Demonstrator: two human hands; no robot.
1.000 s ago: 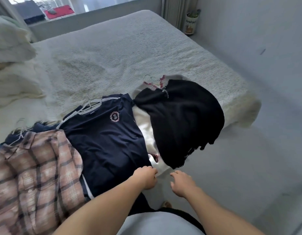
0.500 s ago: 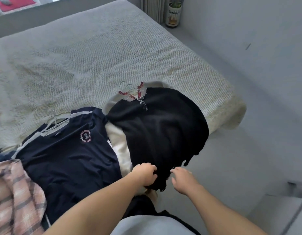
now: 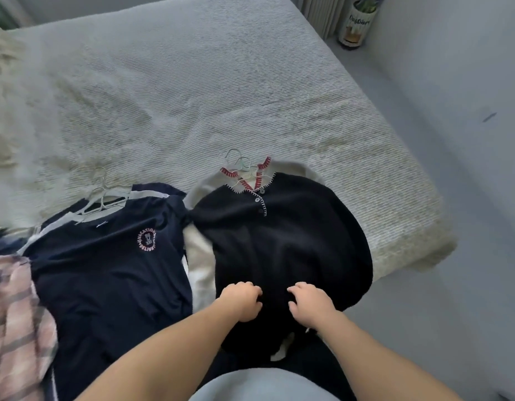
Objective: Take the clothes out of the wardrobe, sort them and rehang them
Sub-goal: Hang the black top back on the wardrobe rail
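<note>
The black knit top (image 3: pixel 282 244) lies on the bed (image 3: pixel 192 91) near its foot corner, on a wire hanger (image 3: pixel 236 162), with a cream garment with red-stitched collar (image 3: pixel 198 264) under it. Both hands rest on its lower part: the left hand (image 3: pixel 242 302) has its fingers (image 3: pixel 252 287) curled into the dark fabric, bunching it; the right hand (image 3: pixel 309 305) has its fingers (image 3: pixel 295 290) bent and pressing into the cloth, though whether they truly pinch it I cannot tell. Just beside, to the left, lies a navy T-shirt (image 3: pixel 106 270) with a round printed badge, on its own hanger (image 3: pixel 101 195). Further left, a pink plaid shirt (image 3: pixel 16 322). A plant pot (image 3: pixel 356 23) stands on the floor beyond the bed.
</note>
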